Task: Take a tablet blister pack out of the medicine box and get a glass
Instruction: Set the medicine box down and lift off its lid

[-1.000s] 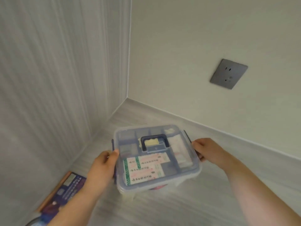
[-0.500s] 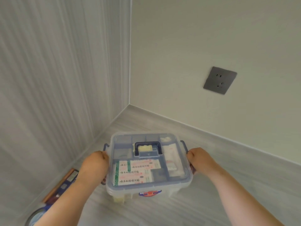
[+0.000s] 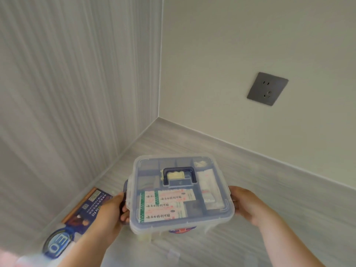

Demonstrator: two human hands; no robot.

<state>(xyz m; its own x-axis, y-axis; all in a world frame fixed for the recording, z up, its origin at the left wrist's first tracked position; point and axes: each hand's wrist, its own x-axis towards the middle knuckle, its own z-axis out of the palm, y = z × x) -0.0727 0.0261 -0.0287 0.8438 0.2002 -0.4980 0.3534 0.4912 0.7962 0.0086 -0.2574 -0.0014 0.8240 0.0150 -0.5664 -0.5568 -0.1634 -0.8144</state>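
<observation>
From the head camera, the person is holding the medicine box (image 3: 181,193) between both hands, low in the middle of the view, over a pale grey wood-grain surface (image 3: 250,218) that is running into a corner. The left hand (image 3: 109,212) is pressing against the box's left side, its fingers curling around the dark blue side latch (image 3: 125,191) there. The right hand (image 3: 248,205) is cupping the right side, palm against the plastic and fingers wrapping under the edge; the latch on that side is hidden behind it.

The box is sitting level with its clear lid closed, and a dark blue carry handle (image 3: 180,175) is lying flat in the middle of the lid. Through the lid, white packets with red print and green edges (image 3: 165,206) are showing at the front, a white packet is lying along the right compartment, and something pale yellow is sitting beneath the handle. Whether any of these is a blister pack is hard to tell through the hazy plastic.

Left of the box, a dark blue printed booklet (image 3: 86,207) is lying against the striped wall panel (image 3: 67,93), with a blurred blue round item (image 3: 57,243) just in front of it. A grey wall socket (image 3: 267,89) is sitting on the plain wall to the right.
</observation>
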